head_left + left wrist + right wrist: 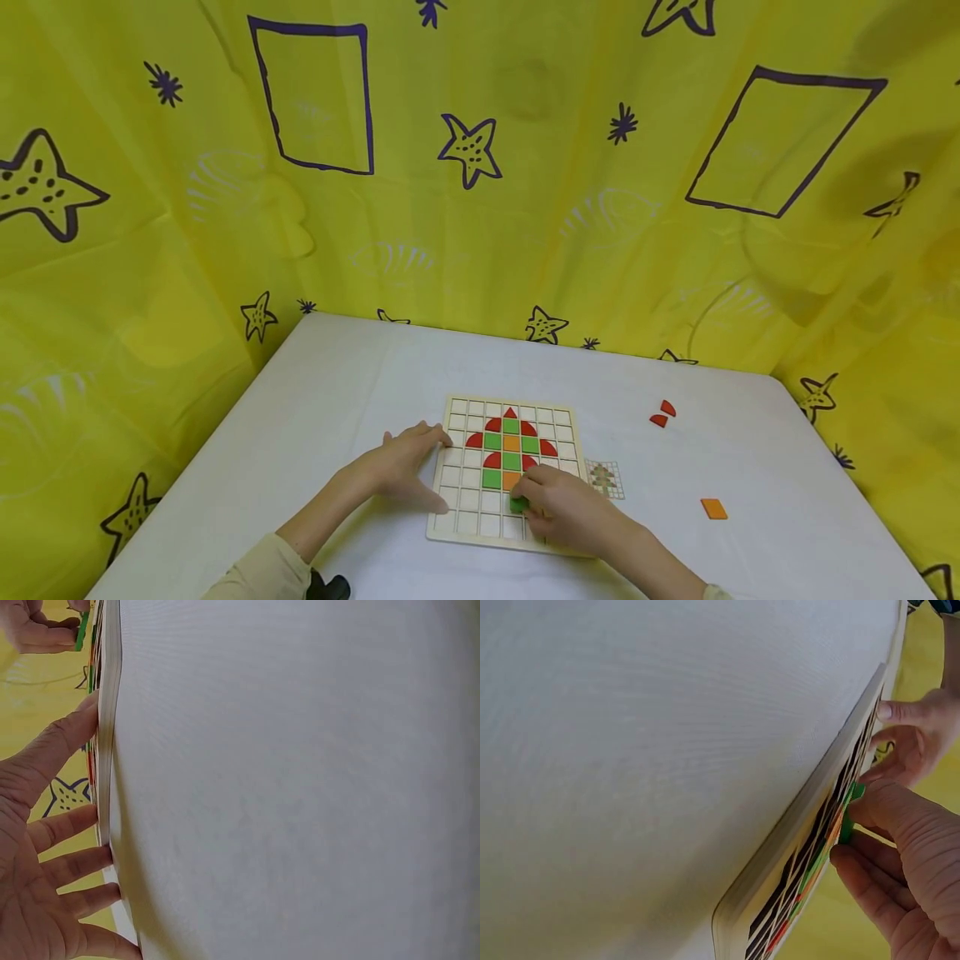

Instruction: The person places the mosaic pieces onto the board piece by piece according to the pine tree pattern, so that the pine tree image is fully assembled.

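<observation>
A pale wooden grid board (465, 524) lies on the white table, with red, green and orange pieces set in its squares in a tree-like pattern. My right hand (572, 505) pinches a green square tile (518, 505) just below the orange tile (511, 481) on the board. In the right wrist view, thumb and fingers hold this green tile (847, 823) tilted against the board's surface. At the board's left edge rests my left hand (405, 467), its fingers spread and fairly straight. The left wrist view shows its thumb and fingertips touching that edge.
Beside the board's right edge lies a small card (604, 480) printed with a tree on a grid. Farther right are two red curved pieces (667, 407) and a loose orange tile (714, 509). A black object (328, 587) sits near the left sleeve. Yellow patterned curtain (525, 225) surrounds the table.
</observation>
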A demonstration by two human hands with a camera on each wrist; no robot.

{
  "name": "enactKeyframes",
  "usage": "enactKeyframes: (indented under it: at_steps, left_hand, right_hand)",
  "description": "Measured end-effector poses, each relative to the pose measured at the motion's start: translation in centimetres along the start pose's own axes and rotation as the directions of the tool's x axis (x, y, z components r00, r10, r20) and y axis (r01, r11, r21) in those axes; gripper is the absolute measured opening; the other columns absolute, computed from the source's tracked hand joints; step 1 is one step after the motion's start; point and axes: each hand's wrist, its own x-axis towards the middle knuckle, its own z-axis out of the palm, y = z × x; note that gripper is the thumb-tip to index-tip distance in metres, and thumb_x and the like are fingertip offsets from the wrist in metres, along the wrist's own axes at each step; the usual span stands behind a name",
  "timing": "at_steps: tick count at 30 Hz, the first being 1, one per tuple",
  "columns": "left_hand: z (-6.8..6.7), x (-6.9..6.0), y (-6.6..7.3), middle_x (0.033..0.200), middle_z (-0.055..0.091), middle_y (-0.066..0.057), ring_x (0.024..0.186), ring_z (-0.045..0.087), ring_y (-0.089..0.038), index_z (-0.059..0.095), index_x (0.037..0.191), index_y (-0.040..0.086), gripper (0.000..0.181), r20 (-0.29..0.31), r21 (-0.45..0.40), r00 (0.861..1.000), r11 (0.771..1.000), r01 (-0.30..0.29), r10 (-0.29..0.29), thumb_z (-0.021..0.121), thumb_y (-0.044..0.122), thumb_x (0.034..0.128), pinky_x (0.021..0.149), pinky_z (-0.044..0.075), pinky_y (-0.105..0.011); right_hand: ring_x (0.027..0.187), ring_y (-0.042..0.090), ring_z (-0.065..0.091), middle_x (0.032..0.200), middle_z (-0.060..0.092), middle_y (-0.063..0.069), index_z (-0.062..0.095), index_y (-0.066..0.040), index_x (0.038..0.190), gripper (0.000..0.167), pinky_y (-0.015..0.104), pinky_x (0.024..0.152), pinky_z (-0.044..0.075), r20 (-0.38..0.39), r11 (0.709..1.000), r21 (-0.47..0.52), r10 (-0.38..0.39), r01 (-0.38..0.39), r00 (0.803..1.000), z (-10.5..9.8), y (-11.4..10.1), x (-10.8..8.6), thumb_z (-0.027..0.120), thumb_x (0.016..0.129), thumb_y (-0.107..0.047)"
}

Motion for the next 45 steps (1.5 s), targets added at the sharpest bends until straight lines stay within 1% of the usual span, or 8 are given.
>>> enactKeyframes:
  at_steps: [4,10,15,30,33,37,42,45]
  left_hand:
    - [0.0,0.0,0.0,0.146,0.054,-0.018,0.143,0.042,-0.042,0.056,0.128,0.017,0.076,0.002,-0.006,1.0,1.0,0.002,-0.002,0.095,0.042,0.0684,0.102,0.023,-0.085]
    - [-0.1,0.1,0.0,0.152,0.049,-0.02,0.148,0.034,-0.042,0.057,0.127,0.018,0.074,0.004,-0.013,1.0,1.0,0.027,-0.027,0.095,0.042,0.0681,0.105,0.021,-0.084]
    - [0.1,0.1,0.0,0.151,0.051,-0.02,0.146,0.037,-0.042,0.057,0.128,0.018,0.075,0.01,-0.015,1.0,0.999,0.029,-0.029,0.095,0.042,0.0685,0.104,0.022,-0.084]
    - [0.1,0.2,0.1,0.139,0.057,-0.016,0.139,0.047,-0.042,0.057,0.127,0.018,0.075,-0.002,0.007,1.0,1.0,0.014,-0.014,0.095,0.043,0.0678,0.101,0.024,-0.086]
    - [0.0,0.2,0.1,0.141,0.057,-0.017,0.14,0.046,-0.042,0.057,0.127,0.018,0.075,0.0,0.007,1.0,1.0,0.014,-0.014,0.095,0.043,0.0676,0.101,0.024,-0.085]
    - [0.0,0.2,0.1,0.139,0.057,-0.016,0.139,0.047,-0.041,0.057,0.127,0.018,0.075,0.0,0.007,1.0,1.0,0.016,-0.016,0.095,0.043,0.0674,0.101,0.025,-0.085]
    - [-0.1,0.1,0.2,0.141,0.057,-0.017,0.14,0.045,-0.041,0.056,0.126,0.017,0.074,0.004,-0.001,1.0,1.0,0.01,-0.01,0.095,0.041,0.0675,0.1,0.024,-0.086]
    - [-0.1,0.0,0.1,0.145,0.054,-0.018,0.142,0.043,-0.042,0.056,0.127,0.017,0.075,0.003,-0.006,1.0,1.0,0.008,-0.008,0.095,0.041,0.0678,0.101,0.024,-0.086]
  right_hand:
    - [0.084,0.005,0.057,0.094,0.063,-0.006,0.073,-0.012,0.098,0.012,0.021,0.077,0.053,0.006,0.999,-0.033,-0.035,0.035,0.999,0.3,-0.2,0.4,0.075,0.089,-0.005]
    - [0.076,0.004,0.054,0.087,0.061,-0.007,0.073,-0.013,0.089,0.008,0.015,0.07,0.049,-0.03,0.993,-0.057,-0.101,0.1,0.994,0.6,-0.7,0.9,0.076,0.09,-0.006]
    - [0.075,0.001,0.051,0.086,0.06,-0.008,0.074,-0.012,0.089,0.007,0.012,0.069,0.047,-0.031,0.992,-0.053,-0.114,0.112,0.993,0.8,-0.9,0.9,0.076,0.089,-0.005]
    - [0.088,0.006,0.064,0.097,0.068,-0.007,0.076,-0.012,0.097,0.009,0.021,0.079,0.055,-0.079,0.995,0.04,-0.092,0.095,0.993,0.5,0.7,-1.9,0.076,0.09,-0.007]
    - [0.091,0.008,0.065,0.1,0.069,-0.006,0.076,-0.013,0.098,0.011,0.023,0.08,0.057,-0.102,0.996,0.057,-0.069,0.075,0.992,0.2,1.1,-2.6,0.077,0.089,-0.006]
    - [0.093,0.01,0.065,0.102,0.069,-0.007,0.076,-0.014,0.099,0.013,0.029,0.082,0.059,-0.115,0.998,0.059,0.012,-0.005,0.993,-0.6,1.7,-3.5,0.078,0.089,-0.007]
    - [0.095,0.014,0.066,0.103,0.068,-0.009,0.076,-0.013,0.102,0.016,0.035,0.084,0.06,-0.125,0.994,0.015,0.111,-0.11,0.986,-1.4,2.3,-5.0,0.081,0.087,-0.01]
    - [0.099,0.021,0.069,0.103,0.07,-0.008,0.076,-0.014,0.101,0.02,0.041,0.085,0.06,-0.164,0.99,-0.018,0.132,-0.137,0.977,-1.9,2.9,-6.2,0.083,0.083,-0.008]
